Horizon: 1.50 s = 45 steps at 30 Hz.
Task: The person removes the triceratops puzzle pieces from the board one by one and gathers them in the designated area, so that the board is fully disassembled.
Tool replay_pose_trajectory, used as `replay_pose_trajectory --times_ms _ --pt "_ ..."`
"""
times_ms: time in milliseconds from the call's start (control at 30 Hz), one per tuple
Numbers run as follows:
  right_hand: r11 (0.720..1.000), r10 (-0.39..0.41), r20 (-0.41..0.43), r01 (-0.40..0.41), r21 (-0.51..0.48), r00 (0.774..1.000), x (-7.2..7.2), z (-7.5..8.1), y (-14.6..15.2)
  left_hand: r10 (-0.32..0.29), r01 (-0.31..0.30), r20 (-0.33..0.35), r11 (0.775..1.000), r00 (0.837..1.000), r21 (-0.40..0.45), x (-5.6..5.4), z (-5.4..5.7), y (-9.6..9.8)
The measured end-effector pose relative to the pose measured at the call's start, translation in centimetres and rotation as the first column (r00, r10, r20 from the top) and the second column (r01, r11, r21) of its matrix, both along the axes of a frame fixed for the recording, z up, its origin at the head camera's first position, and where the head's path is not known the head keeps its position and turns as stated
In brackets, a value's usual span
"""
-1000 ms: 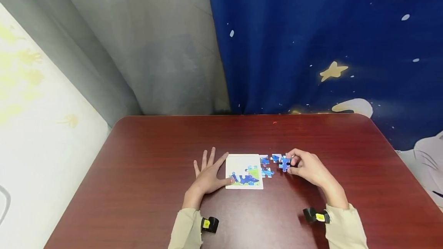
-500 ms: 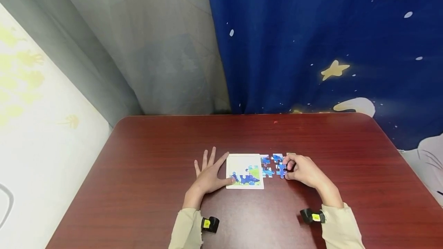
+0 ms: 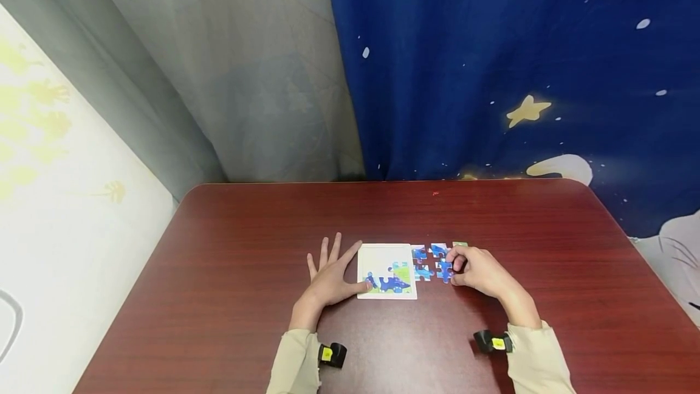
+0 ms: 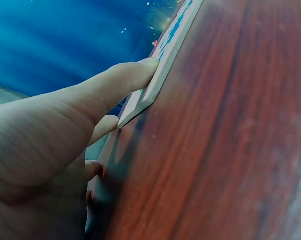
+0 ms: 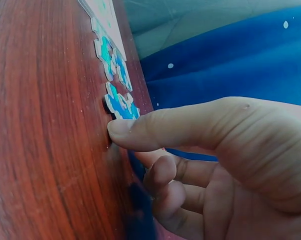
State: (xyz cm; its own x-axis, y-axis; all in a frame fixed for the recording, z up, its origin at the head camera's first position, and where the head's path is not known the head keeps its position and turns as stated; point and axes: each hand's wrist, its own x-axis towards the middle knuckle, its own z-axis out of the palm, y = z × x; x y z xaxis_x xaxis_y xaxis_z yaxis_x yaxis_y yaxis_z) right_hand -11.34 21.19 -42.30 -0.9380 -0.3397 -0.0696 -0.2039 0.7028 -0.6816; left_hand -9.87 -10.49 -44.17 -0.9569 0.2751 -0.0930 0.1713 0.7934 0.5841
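A white puzzle tray [image 3: 383, 255] lies on the red-brown table [image 3: 246, 230], with blue and green pieces fitted along its near edge. My left hand [image 3: 328, 278] lies flat to its left with fingers spread, and its thumb [image 4: 125, 75] touches the tray's [image 4: 170, 50] near-left corner. Right of the tray lie several loose blue pieces [image 3: 420, 254] and a green piece [image 3: 460, 244]. My right hand [image 3: 478, 272], fingers curled, pinches the right edge of a blue puzzle piece [image 3: 444, 270] that lies on the table. In the right wrist view the thumb [image 5: 123, 132] meets that piece [image 5: 121, 106].
A dark blue curtain with stars [image 3: 519, 78] and a grey curtain [image 3: 246, 78] hang behind the table's far edge. A pale wall [image 3: 54, 199] stands at the left. A tiny red speck [image 3: 434, 193] sits near the far edge.
My right hand has brought the blue piece down and slightly left, from a raised grip onto the table next to the other loose pieces. The left hand has not moved.
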Motion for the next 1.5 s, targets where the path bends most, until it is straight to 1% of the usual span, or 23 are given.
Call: replay_pose_trajectory --times_ms 200,367,533,700,800,1033,1100,1267,1400,1500 --pt "1.000 0.009 -0.001 -0.009 -0.001 1.000 -0.1 -0.3 0.1 0.006 -0.006 0.007 1.000 1.000 0.004 0.0 -0.1 0.0" --pt "1.000 -0.001 0.002 0.001 0.009 1.000 -0.1 -0.4 0.0 0.007 -0.007 0.009 1.000 1.000 0.006 0.1 -0.1 -0.1" --pt "1.000 -0.001 0.016 0.001 -0.014 1.000 0.1 -0.3 -0.1 0.003 -0.003 0.011 1.000 1.000 0.003 0.1 0.0 -0.1" --pt "0.999 0.006 0.032 -0.005 -0.036 0.999 0.1 -0.1 0.0 0.001 -0.001 0.009 1.000 1.000 0.005 0.1 0.0 -0.1" --pt "0.999 0.013 0.018 -0.012 -0.031 1.000 0.0 0.1 0.1 -0.003 0.003 0.004 1.000 1.000 0.008 0.1 0.0 -0.1" --pt "0.998 -0.029 0.001 0.029 -0.052 1.000 0.0 0.7 -0.2 0.000 0.000 0.002 1.000 1.000 0.013 0.0 0.0 -0.1" --pt "0.998 -0.031 -0.011 0.030 -0.055 0.999 0.1 0.8 -0.6 0.000 0.000 0.002 1.000 1.000 0.013 0.0 0.0 -0.1" --pt "0.999 0.030 -0.082 -0.033 -0.043 0.996 0.3 0.9 -2.6 0.000 0.000 0.002 1.000 1.000 0.013 0.0 0.0 -0.1" --pt "0.996 0.085 -0.134 -0.086 -0.003 0.987 0.7 0.5 -4.6 0.000 0.000 -0.001 1.000 1.000 0.009 0.0 0.0 0.0" --pt "0.994 0.110 -0.168 -0.103 0.048 0.980 1.0 0.1 -6.0 -0.001 0.001 -0.001 1.000 1.000 0.010 0.1 0.1 0.1"
